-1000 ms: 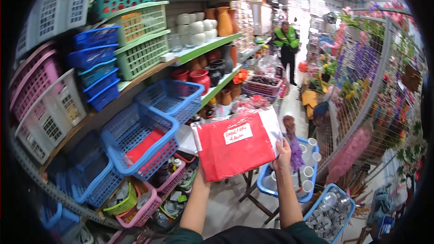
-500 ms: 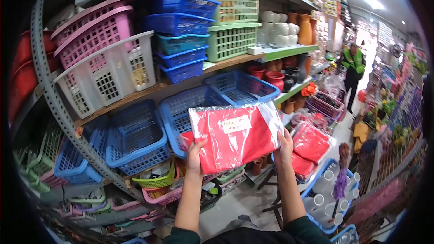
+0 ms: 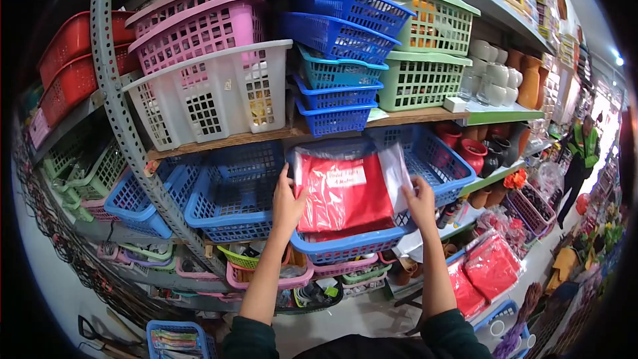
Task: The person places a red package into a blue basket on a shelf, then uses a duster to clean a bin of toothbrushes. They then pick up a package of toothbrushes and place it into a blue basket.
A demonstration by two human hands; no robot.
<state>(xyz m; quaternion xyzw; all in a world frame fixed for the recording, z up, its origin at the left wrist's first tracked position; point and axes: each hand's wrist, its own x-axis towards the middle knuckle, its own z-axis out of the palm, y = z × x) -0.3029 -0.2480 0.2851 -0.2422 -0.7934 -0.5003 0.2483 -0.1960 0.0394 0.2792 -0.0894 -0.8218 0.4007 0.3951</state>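
Note:
A clear plastic package of folded red and white cloth [image 3: 349, 193], with a handwritten label on it, lies at the mouth of a blue basket [image 3: 352, 247] on the middle shelf. My left hand [image 3: 288, 205] grips its left edge, thumb on top. On the right edge, my right hand [image 3: 419, 201] holds the white part between thumb and fingers. Beneath the package, more red material shows inside the basket. Other red packages [image 3: 490, 267] lie lower right.
Blue baskets [image 3: 232, 193] stand on both sides of the held package. A metal shelf post [image 3: 123, 113] rises at left. Stacked baskets [image 3: 209, 103] fill the shelf above. A person in a green vest [image 3: 583, 153] stands in the aisle at right.
The view has turned left. Both hands have carried the package forward from in front of the shelf to the mouth of the blue basket, still holding it.

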